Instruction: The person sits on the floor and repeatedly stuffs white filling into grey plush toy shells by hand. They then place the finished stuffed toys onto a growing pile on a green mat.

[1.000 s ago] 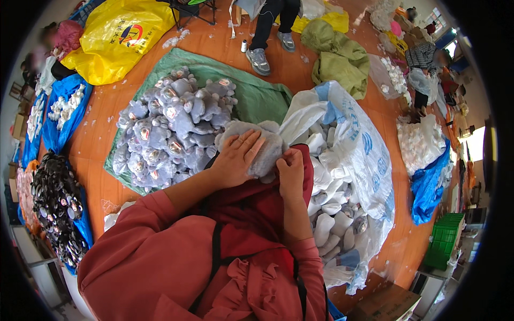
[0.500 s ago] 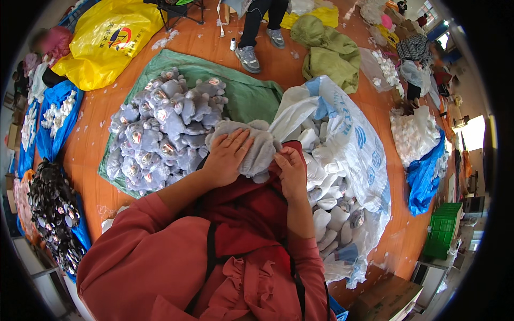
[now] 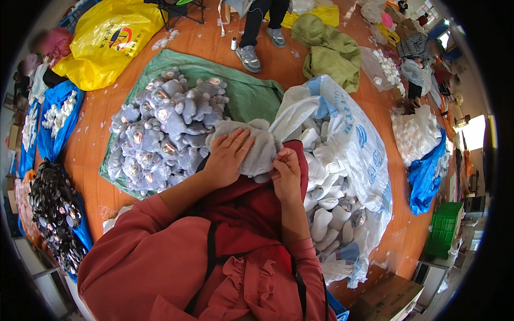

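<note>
A grey plush toy (image 3: pixel 261 148) with stubby rounded limbs or ears lies across my lap. On its left side rests my left hand (image 3: pixel 227 159), fingers laid over the fur and holding it. My right hand (image 3: pixel 287 170) pinches the toy's right edge between thumb and fingers; anything small inside that pinch is hidden. To the left is a heap of similar grey plush toys (image 3: pixel 163 128) on a green sheet (image 3: pixel 249 96). At the right, a white woven sack (image 3: pixel 364 155) lies open with white and grey stuffed pieces (image 3: pixel 323 219) in it.
Ahead, a person's shoes (image 3: pixel 249 59) stand on the orange floor (image 3: pixel 214 45) near a small spool or bottle (image 3: pixel 234 44). Yellow sacking (image 3: pixel 101 53) and dark plush pieces (image 3: pixel 53 211) lie left. An olive sack (image 3: pixel 332 56), green crate (image 3: pixel 444 230) and cardboard box (image 3: pixel 388 297) are right.
The deep folds in the plush toy have smoothed out, and its surface looks fuller. My right hand has shifted slightly at its edge; my left hand stays in place.
</note>
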`<state>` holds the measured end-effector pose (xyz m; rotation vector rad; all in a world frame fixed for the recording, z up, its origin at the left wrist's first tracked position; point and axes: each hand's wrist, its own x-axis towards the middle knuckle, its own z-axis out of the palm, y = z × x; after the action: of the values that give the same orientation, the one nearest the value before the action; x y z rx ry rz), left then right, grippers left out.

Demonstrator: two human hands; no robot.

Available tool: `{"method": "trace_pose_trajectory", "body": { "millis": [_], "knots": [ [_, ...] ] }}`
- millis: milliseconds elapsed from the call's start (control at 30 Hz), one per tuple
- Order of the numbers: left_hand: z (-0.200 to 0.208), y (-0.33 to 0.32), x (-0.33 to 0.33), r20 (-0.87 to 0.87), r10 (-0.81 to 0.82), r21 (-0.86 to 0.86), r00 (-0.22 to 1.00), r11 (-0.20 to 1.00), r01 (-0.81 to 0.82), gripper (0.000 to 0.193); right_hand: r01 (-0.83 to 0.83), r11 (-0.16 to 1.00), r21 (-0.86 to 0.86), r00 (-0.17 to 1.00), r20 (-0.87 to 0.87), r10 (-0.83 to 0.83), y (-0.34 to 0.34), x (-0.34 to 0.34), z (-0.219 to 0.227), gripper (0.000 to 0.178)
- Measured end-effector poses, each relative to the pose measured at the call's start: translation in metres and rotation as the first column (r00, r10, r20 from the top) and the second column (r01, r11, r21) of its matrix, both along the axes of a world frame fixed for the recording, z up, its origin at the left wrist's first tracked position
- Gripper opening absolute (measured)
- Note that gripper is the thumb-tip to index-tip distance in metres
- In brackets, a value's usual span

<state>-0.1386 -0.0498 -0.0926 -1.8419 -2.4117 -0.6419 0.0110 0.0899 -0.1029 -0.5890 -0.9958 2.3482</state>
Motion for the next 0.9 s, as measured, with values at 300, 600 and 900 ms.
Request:
{"method": "trace_pose_trajectory", "body": {
  "millis": [300, 600, 900],
  "knots": [
    [-0.004, 0.002, -0.001, -0.043, 0.010, 0.015, 0.999, 1.000, -0.009, 0.067, 0.050, 0.990, 0.134, 0.995, 0.076, -0.061, 0.006, 0.007, -0.008, 0.022],
    [0.032, -0.012, -0.036, 0.186, -0.122, 0.234, 0.975, 0.969, 0.077, 0.046, -0.103, 0.868, 0.486, 0.987, 0.159, 0.028, 0.019, 0.019, 0.013, 0.057],
    [0.092, -0.030, -0.018, 0.945, -0.022, 0.007, 0.325, 0.999, 0.047, 0.023, -0.264, 0.767, 0.585, 0.955, 0.047, 0.293, -0.006, -0.002, 0.051, 0.091]
  ]
}}
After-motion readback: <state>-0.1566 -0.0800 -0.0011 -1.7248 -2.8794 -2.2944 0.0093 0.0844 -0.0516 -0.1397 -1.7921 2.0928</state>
